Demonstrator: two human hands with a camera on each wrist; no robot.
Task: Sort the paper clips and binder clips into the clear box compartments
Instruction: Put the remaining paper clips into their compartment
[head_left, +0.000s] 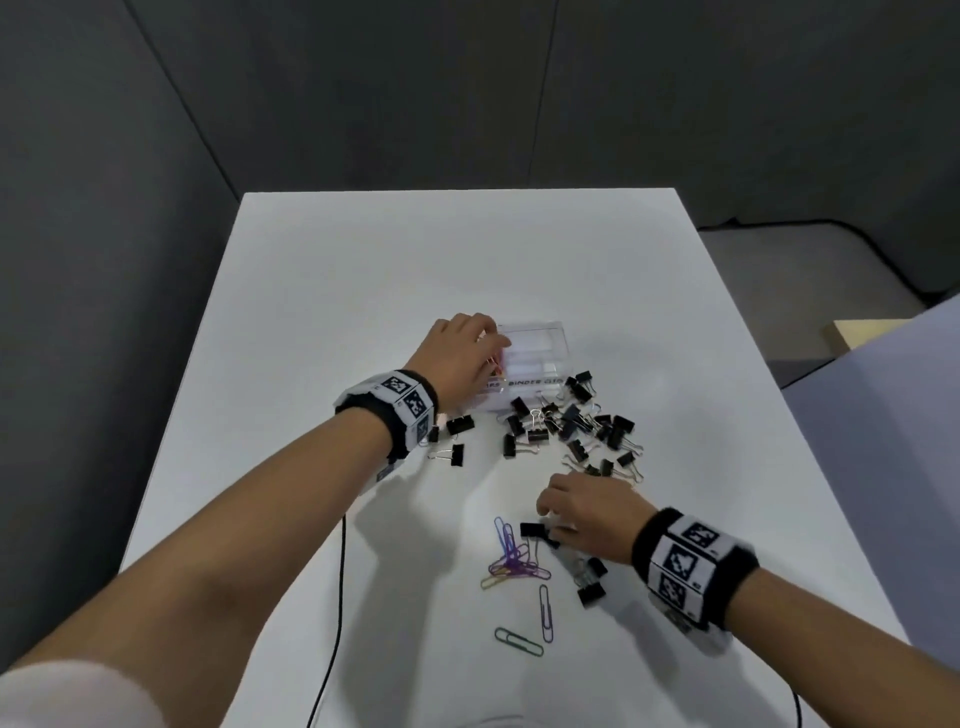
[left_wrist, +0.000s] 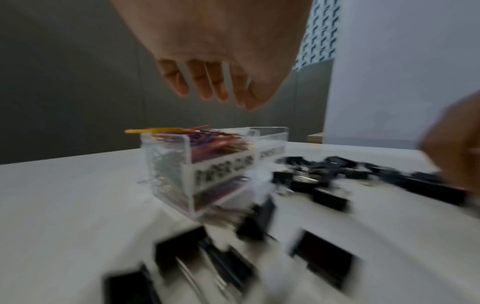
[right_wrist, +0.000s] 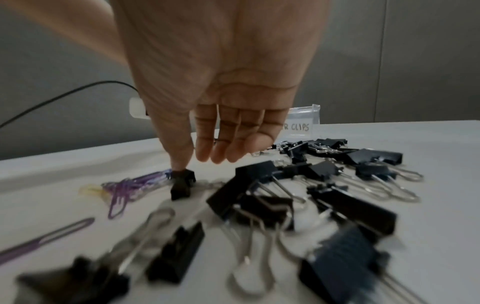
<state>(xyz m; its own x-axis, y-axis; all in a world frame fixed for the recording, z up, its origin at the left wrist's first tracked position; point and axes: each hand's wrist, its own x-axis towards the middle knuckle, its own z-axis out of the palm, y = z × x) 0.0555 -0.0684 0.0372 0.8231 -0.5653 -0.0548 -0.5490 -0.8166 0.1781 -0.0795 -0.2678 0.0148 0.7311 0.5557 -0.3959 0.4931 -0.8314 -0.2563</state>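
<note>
The clear box stands mid-table; its left compartment, labelled PAPER CLIPS, holds coloured paper clips, with a yellow one lying across the top. My left hand hovers over that compartment, its fingers hanging loose with nothing in them. Black binder clips lie heaped in front of the box. Nearer me is a tangle of purple paper clips. My right hand reaches down beside it, fingers straight, the thumb tip touching one black binder clip.
Two binder clips lie by my left wrist, and more under my right wrist. A green paper clip and a purple one lie near the front. A black cable runs off the front edge. Grey partitions surround the table.
</note>
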